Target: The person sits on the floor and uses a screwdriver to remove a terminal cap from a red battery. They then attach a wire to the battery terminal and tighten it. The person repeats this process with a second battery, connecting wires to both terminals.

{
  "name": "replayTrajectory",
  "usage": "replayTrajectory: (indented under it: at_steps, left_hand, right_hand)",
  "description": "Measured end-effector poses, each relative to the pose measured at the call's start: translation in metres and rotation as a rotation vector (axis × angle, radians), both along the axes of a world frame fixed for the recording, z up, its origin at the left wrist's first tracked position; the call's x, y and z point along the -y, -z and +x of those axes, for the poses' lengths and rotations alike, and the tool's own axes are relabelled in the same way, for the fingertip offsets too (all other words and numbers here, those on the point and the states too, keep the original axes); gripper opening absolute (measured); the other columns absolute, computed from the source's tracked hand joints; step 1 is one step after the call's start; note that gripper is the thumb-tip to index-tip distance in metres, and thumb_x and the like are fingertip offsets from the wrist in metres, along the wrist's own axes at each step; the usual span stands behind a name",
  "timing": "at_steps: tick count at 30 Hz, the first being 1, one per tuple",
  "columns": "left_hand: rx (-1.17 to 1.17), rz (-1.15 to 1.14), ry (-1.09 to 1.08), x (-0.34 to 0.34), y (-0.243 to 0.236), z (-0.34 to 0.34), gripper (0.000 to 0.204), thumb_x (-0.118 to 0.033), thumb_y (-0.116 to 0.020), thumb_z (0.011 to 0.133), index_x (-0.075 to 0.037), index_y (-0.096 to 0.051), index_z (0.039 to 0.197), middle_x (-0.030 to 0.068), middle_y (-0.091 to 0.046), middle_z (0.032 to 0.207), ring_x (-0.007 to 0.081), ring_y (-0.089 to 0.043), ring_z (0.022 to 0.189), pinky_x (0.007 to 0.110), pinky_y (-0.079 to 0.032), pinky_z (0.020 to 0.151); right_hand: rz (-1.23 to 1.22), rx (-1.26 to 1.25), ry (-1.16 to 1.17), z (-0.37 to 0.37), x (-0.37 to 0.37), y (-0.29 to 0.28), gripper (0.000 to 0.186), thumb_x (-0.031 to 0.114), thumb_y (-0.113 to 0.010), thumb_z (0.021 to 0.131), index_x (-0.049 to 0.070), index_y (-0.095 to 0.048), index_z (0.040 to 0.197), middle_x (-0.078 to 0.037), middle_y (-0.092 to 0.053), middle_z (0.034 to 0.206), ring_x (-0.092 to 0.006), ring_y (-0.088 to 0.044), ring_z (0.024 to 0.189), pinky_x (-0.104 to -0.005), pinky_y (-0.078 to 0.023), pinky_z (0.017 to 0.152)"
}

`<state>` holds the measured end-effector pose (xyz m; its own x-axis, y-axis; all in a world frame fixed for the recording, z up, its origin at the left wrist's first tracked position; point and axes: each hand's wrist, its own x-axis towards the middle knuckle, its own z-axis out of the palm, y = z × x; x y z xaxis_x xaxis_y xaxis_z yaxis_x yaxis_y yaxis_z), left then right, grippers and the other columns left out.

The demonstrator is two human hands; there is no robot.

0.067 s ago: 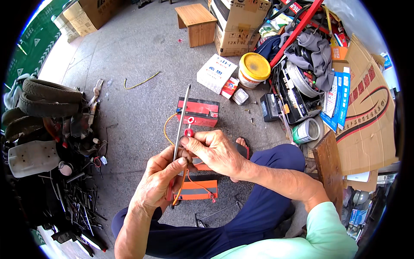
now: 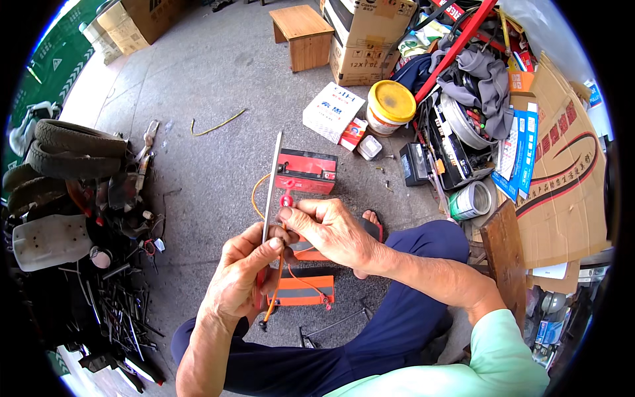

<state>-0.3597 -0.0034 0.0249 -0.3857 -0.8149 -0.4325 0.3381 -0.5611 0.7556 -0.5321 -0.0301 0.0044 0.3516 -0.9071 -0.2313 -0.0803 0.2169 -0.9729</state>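
My left hand (image 2: 233,274) is closed round a long screwdriver (image 2: 272,188), its steel shaft pointing away from me and part of a red handle showing below the palm. An orange wire (image 2: 276,291) also passes by its fingers, one end hanging down. My right hand (image 2: 344,238) pinches a small red ring-ended piece (image 2: 286,200), close to the left fingertips; how it joins the wire is hidden. Beneath the hands, a red battery (image 2: 311,186), a partly covered middle one (image 2: 316,255) and an orange one (image 2: 297,292) lie in a row, with thin wires.
Old tyres (image 2: 76,149) and loose tools (image 2: 129,311) lie at the left. Right of the batteries are a yellow-lidded bucket (image 2: 391,102), a white box (image 2: 333,111) and piled scrap. A wooden stool (image 2: 301,30) stands farther off. A wooden board (image 2: 504,258) is beside my right arm.
The screwdriver's tip has swung slightly left and nearer, and the red ring-ended piece has shifted slightly left. The wire end below my left hand has dropped a little.
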Motion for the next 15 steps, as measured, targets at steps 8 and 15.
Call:
replayTrajectory:
  at_steps: [8, 15]
  left_hand:
    - [0.012, 0.138, -0.235, 0.005, 0.009, 0.007, 0.014, -0.011, -0.058, 0.088, 0.000, -0.059, 0.096, 0.0059, -0.059, 0.076, 0.0081, -0.054, 0.061, 0.019, -0.039, 0.040]
    - [0.000, 0.156, -0.244, 0.000, 0.012, -0.005, 0.014, -0.015, -0.058, 0.088, -0.001, -0.059, 0.086, 0.0034, -0.055, 0.068, 0.0074, -0.048, 0.051, 0.018, -0.038, 0.038]
  right_hand:
    - [-0.759, -0.302, 0.045, 0.009, -0.013, -0.006, 0.026, 0.006, -0.066, 0.081, 0.002, -0.063, 0.107, -0.012, -0.066, 0.079, -0.0189, -0.064, 0.058, -0.0295, -0.049, 0.050]
    - [-1.030, -0.532, 0.012, 0.003, -0.011, 0.007, 0.014, 0.011, -0.064, 0.078, 0.003, -0.059, 0.088, -0.005, -0.055, 0.064, -0.0206, -0.060, 0.054, -0.0322, -0.046, 0.043]
